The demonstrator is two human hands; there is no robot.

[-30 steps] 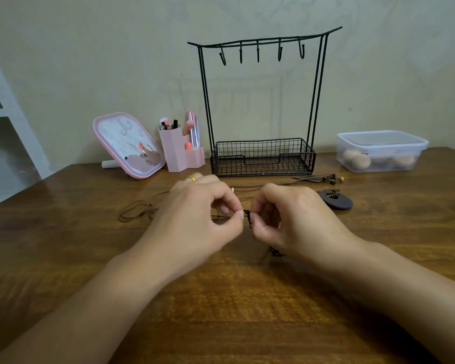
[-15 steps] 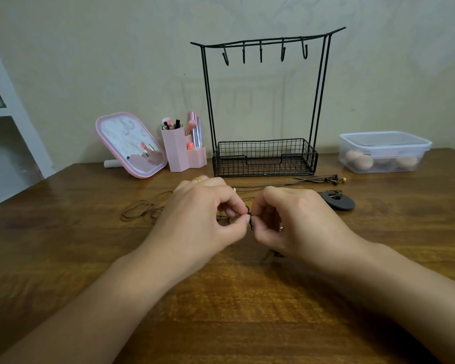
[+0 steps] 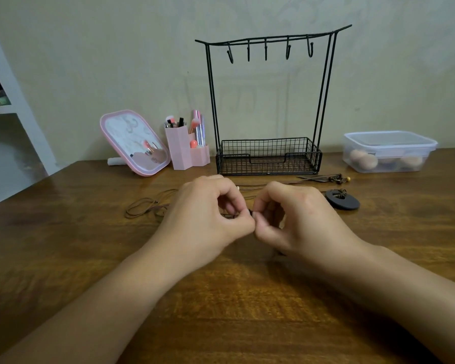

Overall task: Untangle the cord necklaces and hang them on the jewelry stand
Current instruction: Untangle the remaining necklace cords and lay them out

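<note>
Thin brown cord necklaces (image 3: 145, 207) lie tangled on the wooden table (image 3: 63, 245), looping out to the left of my hands. My left hand (image 3: 208, 214) and my right hand (image 3: 297, 219) meet at the table's middle, each pinching a dark knot of cord between thumb and forefinger. A dark round pendant (image 3: 342, 199) rests to the right, with a beaded pendant (image 3: 336, 177) just behind it. The black wire jewelry stand (image 3: 268, 101) rises at the back, its several hooks bare above a mesh basket.
A pink mirror (image 3: 134, 143) and a pink brush holder (image 3: 185, 148) stand left of the stand. A clear lidded box (image 3: 389, 151) sits at the back right. A white shelf (image 3: 8, 95) is at the far left edge.
My two hands have drawn closer together until the fingertips touch at the knot. The cords on the table lie as before.
</note>
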